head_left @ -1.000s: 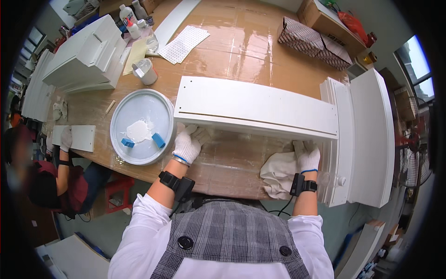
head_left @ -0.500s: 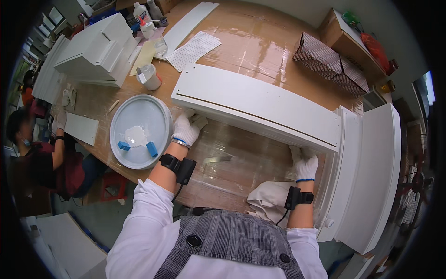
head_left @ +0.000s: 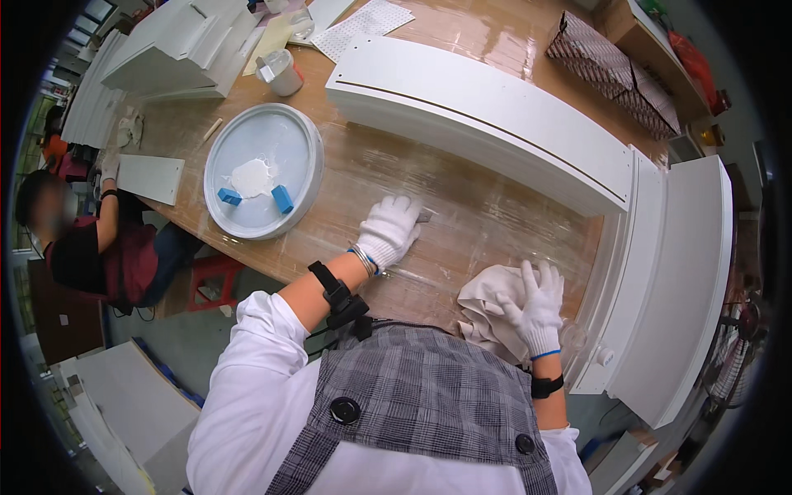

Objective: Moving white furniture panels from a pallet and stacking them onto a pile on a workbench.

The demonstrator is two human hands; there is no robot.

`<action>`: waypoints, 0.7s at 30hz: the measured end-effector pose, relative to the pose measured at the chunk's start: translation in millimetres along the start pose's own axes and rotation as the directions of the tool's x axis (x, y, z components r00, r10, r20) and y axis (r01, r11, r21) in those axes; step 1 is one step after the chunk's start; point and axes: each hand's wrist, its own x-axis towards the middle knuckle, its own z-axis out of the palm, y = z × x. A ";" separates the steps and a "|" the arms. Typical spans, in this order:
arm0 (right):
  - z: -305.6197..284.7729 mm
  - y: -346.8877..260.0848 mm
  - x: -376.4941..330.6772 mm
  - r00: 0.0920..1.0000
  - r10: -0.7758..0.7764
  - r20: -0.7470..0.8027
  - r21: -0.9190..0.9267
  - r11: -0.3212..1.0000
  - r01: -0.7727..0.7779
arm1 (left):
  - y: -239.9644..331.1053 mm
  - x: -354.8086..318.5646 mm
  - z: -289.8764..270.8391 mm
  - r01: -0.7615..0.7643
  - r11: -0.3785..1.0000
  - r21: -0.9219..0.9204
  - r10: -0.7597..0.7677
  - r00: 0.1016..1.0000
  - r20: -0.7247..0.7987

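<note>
My left hand (head_left: 389, 233), in a white knit glove, is down on the film-covered table (head_left: 346, 165) with its fingers closed over a thin flat metal strip (head_left: 424, 218). Only the strip's right end shows past the fingers; the glove hides the rest. Lying over the right part of a crumpled off-white cloth (head_left: 488, 299), my gloved right hand (head_left: 538, 307) has its fingers spread and grips nothing visible. Beyond both hands stands a long white panel piece (head_left: 487, 103) with a dark groove, apart from them.
Left of my hands sits a round pale lid (head_left: 313, 186) bearing white paste and two blue blocks (head_left: 282, 199). A white tub (head_left: 280, 73) stands behind it. Tall white panels (head_left: 676, 280) line the right side. A seated co-worker (head_left: 107, 247) is at the far left.
Both hands have left the long white panel piece and come toward me, the left onto the metal strip and the right onto the cloth. The whole view has shifted.
</note>
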 end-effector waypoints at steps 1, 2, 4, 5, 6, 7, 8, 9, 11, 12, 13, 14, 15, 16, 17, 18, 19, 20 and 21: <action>1.3 -2.2 -13.8 0.996 -0.064 0.069 0.012 0.998 0.063 | 4.8 -10.9 3.8 -0.012 1.000 -0.002 0.012 1.000 0.000; 7.4 -5.2 -25.5 0.991 -0.015 0.137 -0.034 0.999 0.020 | 8.2 -22.2 6.7 -0.039 0.999 -0.004 0.039 0.999 0.022; 26.2 -9.2 -40.7 0.988 -0.047 0.145 -0.094 0.994 0.061 | 12.2 -43.5 9.9 -0.074 0.997 -0.002 0.074 0.996 0.058; 34.1 -8.6 -46.7 0.984 -0.066 0.166 -0.105 0.991 0.084 | 14.2 -54.6 11.0 -0.100 0.993 -0.061 0.102 0.995 0.016; 40.3 -6.7 -49.5 0.983 -0.125 0.134 -0.116 0.983 0.141 | 16.0 -63.2 11.5 -0.117 0.993 -0.028 0.117 0.993 -0.024; 45.1 -5.0 -51.2 0.977 -0.162 0.137 -0.117 0.977 0.178 | 17.2 -71.2 11.7 -0.132 0.991 0.001 0.132 0.990 -0.054; 47.7 -3.2 -51.7 0.972 -0.152 0.181 -0.125 0.976 0.176 | 17.6 -78.8 11.0 -0.133 0.991 0.027 0.134 0.990 -0.050; 48.1 -1.9 -51.8 0.972 -0.157 0.173 -0.132 0.975 0.181 | 16.7 -86.2 9.5 -0.108 0.994 -0.008 0.108 0.994 0.010; 43.1 -0.3 -49.5 0.965 -0.181 0.189 -0.081 0.977 0.199 | 11.4 -98.4 5.5 -0.066 0.997 -0.029 0.061 0.989 -0.132; 39.1 -0.8 -47.8 0.964 -0.176 0.200 -0.050 0.981 0.190 | 6.1 -103.4 2.9 -0.044 0.998 -0.040 0.036 0.981 -0.190; 34.5 -2.3 -46.6 0.963 -0.187 0.196 -0.019 0.981 0.194 | -2.5 -107.0 -0.5 0.033 0.999 -0.022 -0.037 0.974 -0.222; 30.8 -4.8 -45.5 0.959 -0.193 0.207 -0.042 0.978 0.205 | -14.6 -109.6 -4.5 0.109 0.994 -0.008 -0.107 0.961 -0.254; 27.1 -7.6 -45.2 0.956 -0.213 0.200 -0.056 0.972 0.228 | -26.8 -112.9 -8.1 0.187 0.982 -0.001 -0.179 0.942 -0.284; 24.5 -10.7 -45.4 0.954 -0.230 0.190 -0.072 0.966 0.248 | -39.0 -115.5 -10.7 0.261 0.965 0.011 -0.243 0.914 -0.325; 22.4 -13.5 -46.2 0.947 -0.281 0.153 -0.048 0.955 0.291 | -51.8 -117.6 -13.2 0.334 0.943 0.017 -0.305 0.881 -0.361; 21.3 -16.2 -48.0 0.948 -0.271 0.166 -0.071 0.956 0.286 | -63.4 -120.0 -14.7 0.402 0.916 0.017 -0.362 0.843 -0.398; 20.7 -17.8 -50.2 0.948 -0.272 0.167 -0.082 0.954 0.289 | -74.2 -123.8 -16.4 0.480 0.877 -0.022 -0.458 0.820 -0.342; 20.4 -19.4 -52.6 0.948 -0.271 0.168 -0.093 0.953 0.289 | -81.4 -127.0 -16.3 0.473 0.881 -0.029 -0.450 0.816 -0.363; 20.9 -20.2 -56.2 0.952 -0.251 0.175 -0.108 0.956 0.272 | -86.7 -130.6 -15.0 0.470 0.882 -0.037 -0.447 0.809 -0.383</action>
